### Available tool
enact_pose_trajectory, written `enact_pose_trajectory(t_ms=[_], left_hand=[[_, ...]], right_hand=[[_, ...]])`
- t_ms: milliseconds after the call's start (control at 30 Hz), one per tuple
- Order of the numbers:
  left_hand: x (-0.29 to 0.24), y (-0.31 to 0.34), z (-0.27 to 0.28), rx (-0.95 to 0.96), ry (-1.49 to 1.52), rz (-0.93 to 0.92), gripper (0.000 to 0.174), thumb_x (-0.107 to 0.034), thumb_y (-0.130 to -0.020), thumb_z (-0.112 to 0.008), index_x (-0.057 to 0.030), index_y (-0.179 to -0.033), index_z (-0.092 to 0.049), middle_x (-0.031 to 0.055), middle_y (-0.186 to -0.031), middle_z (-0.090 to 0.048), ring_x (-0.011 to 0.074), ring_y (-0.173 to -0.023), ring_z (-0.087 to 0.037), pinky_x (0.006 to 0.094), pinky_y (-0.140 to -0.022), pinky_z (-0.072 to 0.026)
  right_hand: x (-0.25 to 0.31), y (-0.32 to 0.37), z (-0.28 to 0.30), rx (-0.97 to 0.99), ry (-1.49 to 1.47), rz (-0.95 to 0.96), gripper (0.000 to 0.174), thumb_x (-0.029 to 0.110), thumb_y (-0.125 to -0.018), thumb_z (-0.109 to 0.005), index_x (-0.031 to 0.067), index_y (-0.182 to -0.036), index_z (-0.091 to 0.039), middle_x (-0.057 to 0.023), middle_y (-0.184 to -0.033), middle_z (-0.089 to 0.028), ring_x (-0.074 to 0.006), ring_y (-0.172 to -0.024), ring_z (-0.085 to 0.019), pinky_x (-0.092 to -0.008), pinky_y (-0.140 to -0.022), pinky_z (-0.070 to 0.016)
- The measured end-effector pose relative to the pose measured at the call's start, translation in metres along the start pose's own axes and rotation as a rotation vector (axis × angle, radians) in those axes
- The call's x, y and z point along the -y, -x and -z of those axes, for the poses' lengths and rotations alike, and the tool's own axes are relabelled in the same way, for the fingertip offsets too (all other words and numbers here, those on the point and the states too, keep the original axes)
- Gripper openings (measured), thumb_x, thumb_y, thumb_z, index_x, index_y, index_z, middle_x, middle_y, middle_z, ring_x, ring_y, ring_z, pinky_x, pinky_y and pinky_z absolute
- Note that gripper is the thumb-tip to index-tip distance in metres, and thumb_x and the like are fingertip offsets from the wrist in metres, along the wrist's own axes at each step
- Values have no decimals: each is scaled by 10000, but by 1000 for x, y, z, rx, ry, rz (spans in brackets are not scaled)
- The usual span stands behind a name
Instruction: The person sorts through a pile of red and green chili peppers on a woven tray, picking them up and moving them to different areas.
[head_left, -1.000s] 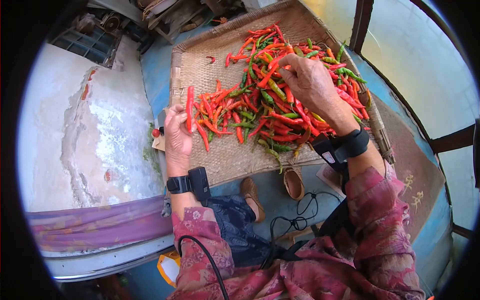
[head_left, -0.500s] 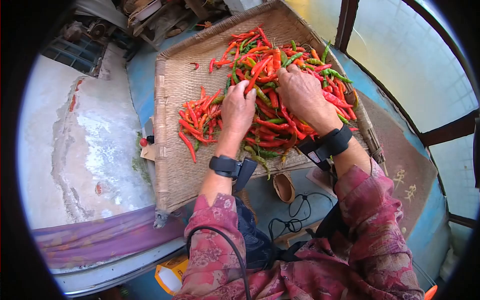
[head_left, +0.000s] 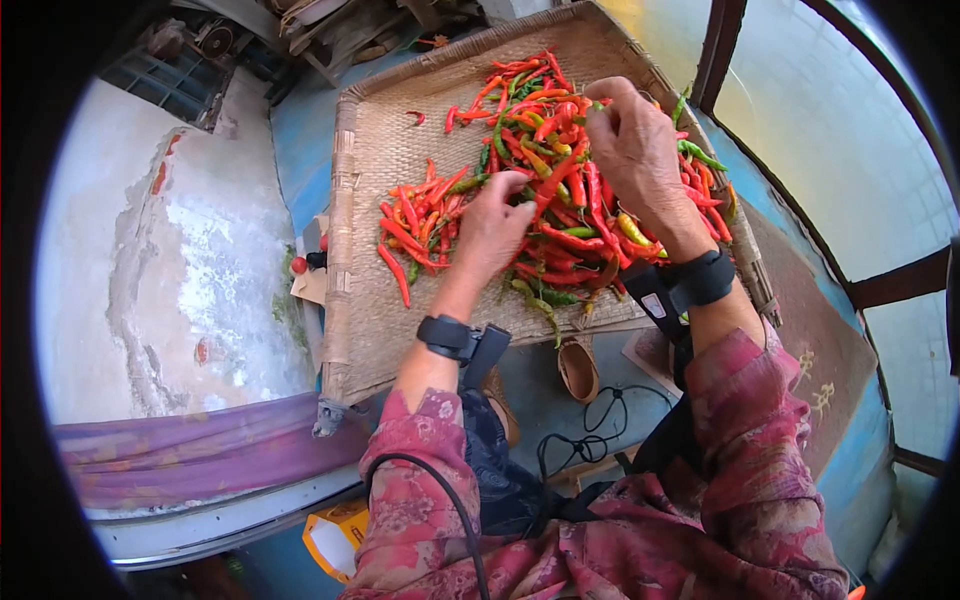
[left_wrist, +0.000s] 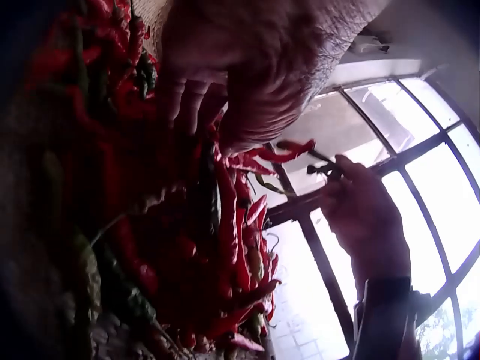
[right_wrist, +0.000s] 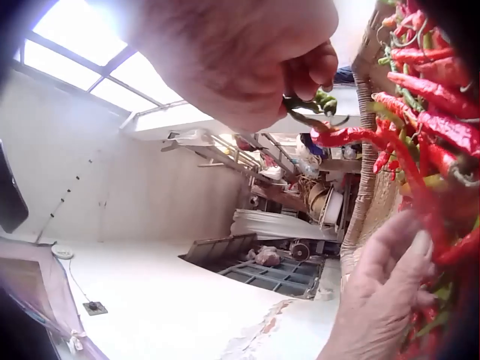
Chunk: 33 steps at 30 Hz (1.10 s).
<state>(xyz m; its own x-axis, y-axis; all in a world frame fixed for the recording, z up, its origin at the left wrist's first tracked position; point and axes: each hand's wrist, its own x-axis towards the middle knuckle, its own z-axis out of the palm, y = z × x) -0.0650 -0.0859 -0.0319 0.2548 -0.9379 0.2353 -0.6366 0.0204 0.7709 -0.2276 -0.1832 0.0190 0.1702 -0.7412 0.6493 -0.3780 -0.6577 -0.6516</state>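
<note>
Over a heap of red and green chili peppers [head_left: 590,230], both hands work close together. My left hand [head_left: 495,228] pinches a long red chili pepper [right_wrist: 411,174] between thumb and fingers, low at the left side of the heap. Just right of it and raised higher is my right hand [head_left: 637,145], its fingers bent. In the right wrist view that hand pinches a green stem, with a red chili pepper [right_wrist: 341,136] hanging from it toward the left hand. The left wrist view shows the right hand [left_wrist: 367,214] beyond the left hand [left_wrist: 247,67].
The heap lies in a square woven tray [head_left: 365,330] with a raised rim. A smaller group of red peppers [head_left: 415,222] sits on its left side. A cracked wall [head_left: 200,270] stands left, windows [head_left: 830,120] right. Shoes [head_left: 578,370] and a black cable [head_left: 590,440] are below.
My left hand has moved right from the tray's left side, where it held up a red chili, to the heap. My right hand has dipped to the heap and risen again.
</note>
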Motion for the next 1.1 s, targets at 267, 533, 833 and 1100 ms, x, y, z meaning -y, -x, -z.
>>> enact_pose_trajectory(t_ms=[267, 533, 833, 1100], left_hand=[[-12, 2, -25, -73, -419, -133, 288, -237, -770, -698, -45, -963, -604, 145, -904, -566, 327, -827, -590, 415, -720, -483], [-29, -6, 16, -190, 310, 190, 300, -321, -911, -563, -32, -948, -635, 12, -698, -615, 65, -645, -526, 259, -581, -422], [16, 3, 51, -489, -250, -6, 435, -291, -838, -646, -2, -1152, -562, 133, -1034, -600, 161, -749, -593, 308, -665, -489], [-43, 4, 2, -115, 62, -27, 363, -193, -853, -668, -9, -1150, -573, 25, -855, -632, 60, -693, -560, 225, -653, -484]], right_hand=[[-3, -7, 13, 56, -506, -165, 190, 136, -923, -528, 13, -1059, -580, 41, -761, -546, -31, -658, -474, -186, -550, -401], [-14, -9, 27, 62, -881, -554, 205, 158, -931, -552, 41, -1098, -578, 13, -796, -561, -49, -663, -531, -181, -545, -447], [-6, -1, 23, 237, -679, -412, 204, 166, -926, -547, 11, -1050, -595, 23, -751, -546, -44, -627, -498, -188, -539, -432], [10, 9, 10, 458, -677, -319, 216, 139, -885, -540, -40, -995, -589, -28, -717, -583, -73, -604, -560, -228, -512, -462]])
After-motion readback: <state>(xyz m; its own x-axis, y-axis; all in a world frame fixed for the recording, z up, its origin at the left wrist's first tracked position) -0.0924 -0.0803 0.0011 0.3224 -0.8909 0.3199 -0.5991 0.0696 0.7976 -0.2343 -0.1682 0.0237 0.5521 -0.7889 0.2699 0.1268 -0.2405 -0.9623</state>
